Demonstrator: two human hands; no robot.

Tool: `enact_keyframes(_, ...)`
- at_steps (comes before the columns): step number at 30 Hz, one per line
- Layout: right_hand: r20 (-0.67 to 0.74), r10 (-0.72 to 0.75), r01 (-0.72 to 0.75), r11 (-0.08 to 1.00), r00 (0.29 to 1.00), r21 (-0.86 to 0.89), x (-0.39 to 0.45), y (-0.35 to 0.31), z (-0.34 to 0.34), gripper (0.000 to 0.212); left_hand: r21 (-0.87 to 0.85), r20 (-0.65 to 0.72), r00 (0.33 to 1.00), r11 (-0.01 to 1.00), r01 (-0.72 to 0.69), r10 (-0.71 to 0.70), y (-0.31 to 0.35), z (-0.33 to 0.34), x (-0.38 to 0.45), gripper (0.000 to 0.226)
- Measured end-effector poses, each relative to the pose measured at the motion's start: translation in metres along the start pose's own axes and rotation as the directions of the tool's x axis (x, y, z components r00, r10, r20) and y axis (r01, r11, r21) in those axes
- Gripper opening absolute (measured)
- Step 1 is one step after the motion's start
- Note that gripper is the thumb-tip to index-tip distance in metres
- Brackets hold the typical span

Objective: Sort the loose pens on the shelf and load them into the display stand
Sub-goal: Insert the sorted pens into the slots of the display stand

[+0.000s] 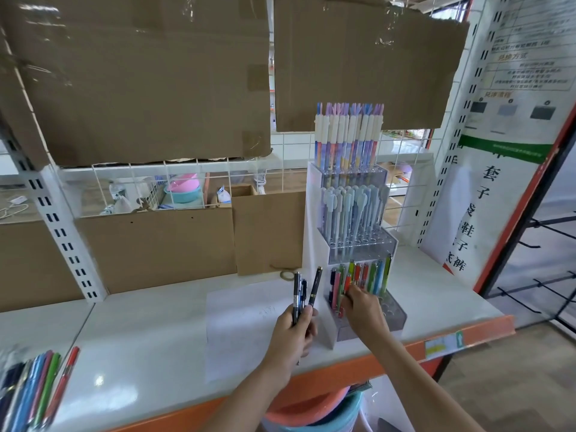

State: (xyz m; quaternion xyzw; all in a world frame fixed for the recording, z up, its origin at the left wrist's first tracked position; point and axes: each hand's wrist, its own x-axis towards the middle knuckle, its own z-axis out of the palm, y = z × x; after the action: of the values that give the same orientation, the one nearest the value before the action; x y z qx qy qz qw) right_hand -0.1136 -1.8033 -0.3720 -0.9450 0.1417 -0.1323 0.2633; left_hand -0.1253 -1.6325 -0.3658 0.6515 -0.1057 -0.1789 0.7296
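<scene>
Head view: white shelf [149, 338], cardboard backing [140, 88]

Two bare forearms are seen; no sleeve is worn on them. The left hand [291, 333] and the right hand [363, 311] are ungloved.

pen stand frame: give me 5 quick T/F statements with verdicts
1. The left hand holds a bunch of dark pens. True.
2. The right hand rests flat on the shelf. False: it reaches into the bottom tier of the display stand, among the colored pens.
3. The top tier is empty. False: it holds pastel pens.
4. Loose pens lie at the shelf's left end. True.
5. The display stand lies tipped over. False: it stands upright.
</scene>
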Motion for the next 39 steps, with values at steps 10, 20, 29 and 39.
enact_keyframes(10, 0.073, 0.05, -0.072, 0.933, 0.996, 0.351, -0.028, -0.007, -0.03, 0.021, -0.015, 0.046, 0.999, 1.0, 0.007, -0.006, -0.003, 0.005, 0.008, 0.021)
enact_keyframes(20, -0.09, 0.068, -0.04, 0.958, 0.994, 0.285, -0.013, -0.005, -0.059, 0.026, 0.261, 0.013, 1.0, 0.965, -0.009, 0.006, -0.007, 0.017, 0.008, 0.027)
enact_keyframes(29, 0.069, 0.016, -0.009, 0.994, 0.997, -0.112, 0.012, 0.009, -0.024, 0.02, 0.225, -0.068, 0.998, 0.974, -0.001, 0.017, -0.013, 0.002, 0.015, 0.021)
enact_keyframes(39, 0.046, 0.072, -0.069, 0.996, 0.996, -0.056, 0.005, 0.011, -0.014, 0.009, 0.229, 0.0, 0.999, 0.972, -0.045, 0.046, -0.012, 0.0, 0.008, 0.025)
